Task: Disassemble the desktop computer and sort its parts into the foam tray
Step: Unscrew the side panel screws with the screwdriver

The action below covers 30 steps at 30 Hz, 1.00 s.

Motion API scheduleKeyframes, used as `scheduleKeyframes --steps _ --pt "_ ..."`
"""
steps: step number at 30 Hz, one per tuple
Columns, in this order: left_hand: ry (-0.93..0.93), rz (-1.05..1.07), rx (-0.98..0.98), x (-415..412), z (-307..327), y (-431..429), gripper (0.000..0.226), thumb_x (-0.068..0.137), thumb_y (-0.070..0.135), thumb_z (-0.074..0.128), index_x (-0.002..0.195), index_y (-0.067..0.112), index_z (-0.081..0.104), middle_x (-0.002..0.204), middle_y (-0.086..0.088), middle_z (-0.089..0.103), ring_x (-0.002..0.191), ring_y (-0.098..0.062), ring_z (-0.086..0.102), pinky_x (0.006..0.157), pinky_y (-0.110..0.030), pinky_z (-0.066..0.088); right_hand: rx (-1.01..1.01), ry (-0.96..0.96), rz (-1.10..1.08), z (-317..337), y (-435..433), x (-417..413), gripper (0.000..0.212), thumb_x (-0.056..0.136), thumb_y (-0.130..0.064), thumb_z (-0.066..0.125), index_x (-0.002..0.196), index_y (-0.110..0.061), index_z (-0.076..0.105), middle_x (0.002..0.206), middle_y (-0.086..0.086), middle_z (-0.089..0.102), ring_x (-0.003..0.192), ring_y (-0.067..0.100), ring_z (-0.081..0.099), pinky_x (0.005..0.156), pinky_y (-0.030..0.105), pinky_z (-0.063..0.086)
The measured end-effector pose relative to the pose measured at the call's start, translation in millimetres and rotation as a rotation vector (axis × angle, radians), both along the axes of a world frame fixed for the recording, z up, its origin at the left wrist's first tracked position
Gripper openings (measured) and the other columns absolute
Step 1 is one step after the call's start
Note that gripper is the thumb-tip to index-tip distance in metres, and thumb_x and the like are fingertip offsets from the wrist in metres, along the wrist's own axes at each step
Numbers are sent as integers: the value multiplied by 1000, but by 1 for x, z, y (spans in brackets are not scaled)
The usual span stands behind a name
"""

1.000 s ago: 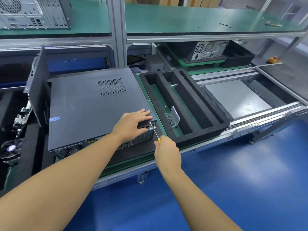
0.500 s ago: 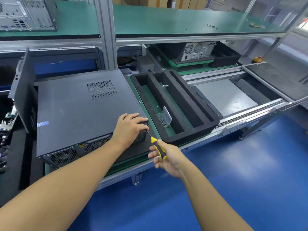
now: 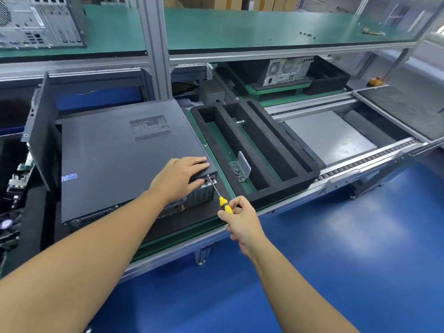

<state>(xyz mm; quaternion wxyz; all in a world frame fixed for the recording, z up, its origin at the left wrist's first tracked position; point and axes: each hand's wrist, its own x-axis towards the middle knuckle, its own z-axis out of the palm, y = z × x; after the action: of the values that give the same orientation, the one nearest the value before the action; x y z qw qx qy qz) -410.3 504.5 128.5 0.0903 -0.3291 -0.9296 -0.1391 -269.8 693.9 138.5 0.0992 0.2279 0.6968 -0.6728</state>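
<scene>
The desktop computer (image 3: 115, 159) is laid flat, its near right corner pressed by the left hand (image 3: 177, 179), fingers straight. A yellow-handled screwdriver (image 3: 222, 200) is gripped in the right hand (image 3: 240, 219), tip set at that corner. The foam tray (image 3: 276, 140) is placed just right of both hands, with a clear screw box (image 3: 241, 168) inside.

Three desktop computers (image 3: 125, 159) (image 3: 40, 20) (image 3: 287, 70), two hands (image 3: 177, 179) (image 3: 242, 222), one screwdriver (image 3: 222, 201), one foam tray (image 3: 276, 195) beside the nearest computer.

Left forearm (image 3: 96, 241) and right forearm (image 3: 288, 280): bare along their whole visible length, lower frame edge to wrist. Left hand (image 3: 180, 179) and right hand (image 3: 240, 222): bare.
</scene>
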Motion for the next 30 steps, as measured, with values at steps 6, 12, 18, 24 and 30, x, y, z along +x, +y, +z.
scheduleKeyframes --steps 6,12,18,24,30 --pt "-4 16 31 -2 0 1 51 93 47 60 141 35 50 148 16 45 135 -8 40 106 -35 34 -204 -230 -35 9 2 -7 25 97 -28 45 88 -8 58 66 2 50 48 12 31 43 25 21" --pt "27 30 6 -1 -1 2 49 93 47 59 140 36 50 147 17 46 133 -8 41 104 -35 35 -157 -207 64 12 2 -5 26 102 -22 44 88 -9 61 75 3 53 55 13 43 49 25 38" --pt "30 38 5 -1 -2 2 48 92 47 60 139 36 51 146 17 47 132 -8 41 102 -34 35 -103 -79 63 7 2 -6 25 93 -9 59 91 -18 36 91 8 43 53 14 43 47 28 45" --pt "32 40 -1 0 -1 3 48 93 47 59 139 35 51 145 16 48 133 -8 42 102 -36 37 -125 -239 55 14 -4 -13 23 94 -28 46 92 -7 54 72 3 41 50 12 32 43 26 22" --pt "35 38 -5 0 0 3 48 93 46 59 139 35 52 146 16 48 133 -9 42 101 -35 37 -54 -195 98 13 -5 -11 16 97 -20 47 90 -11 58 83 6 48 61 16 44 49 28 45"
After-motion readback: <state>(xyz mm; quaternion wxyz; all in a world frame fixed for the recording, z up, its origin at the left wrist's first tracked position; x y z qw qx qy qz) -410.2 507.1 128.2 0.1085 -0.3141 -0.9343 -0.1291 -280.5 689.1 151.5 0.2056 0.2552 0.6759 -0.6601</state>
